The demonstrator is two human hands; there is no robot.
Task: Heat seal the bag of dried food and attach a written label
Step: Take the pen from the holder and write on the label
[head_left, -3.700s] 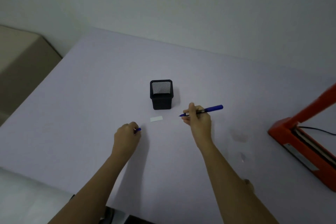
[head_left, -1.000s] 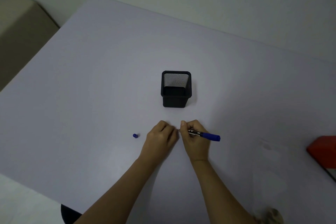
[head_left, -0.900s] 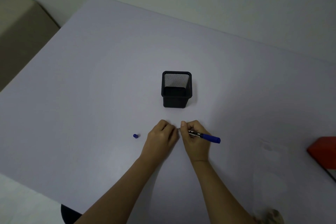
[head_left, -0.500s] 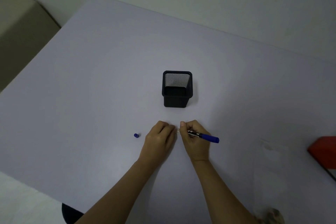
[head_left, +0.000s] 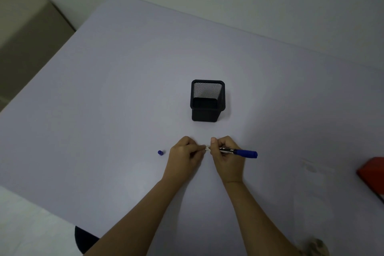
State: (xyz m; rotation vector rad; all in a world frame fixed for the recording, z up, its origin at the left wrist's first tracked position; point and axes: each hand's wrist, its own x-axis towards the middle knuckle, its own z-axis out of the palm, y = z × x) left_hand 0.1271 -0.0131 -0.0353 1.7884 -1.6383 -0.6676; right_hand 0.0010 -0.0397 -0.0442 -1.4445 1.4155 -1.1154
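Head view, steeply down onto table (head_left: 124, 89)

A big pale purple table (head_left: 124, 89) fills most of the view. A black mesh pen cup (head_left: 207, 101) stands upright near the middle of it. A small blue pen cap (head_left: 160, 153) lies on the table, nearer the person than the cup and off to its left, well apart from it. A small white label (head_left: 207, 148) sits in front of the cup, mostly hidden by fingers. Far to the right of the cup, at the table's edge of view, sits part of a red machine (head_left: 372, 174).
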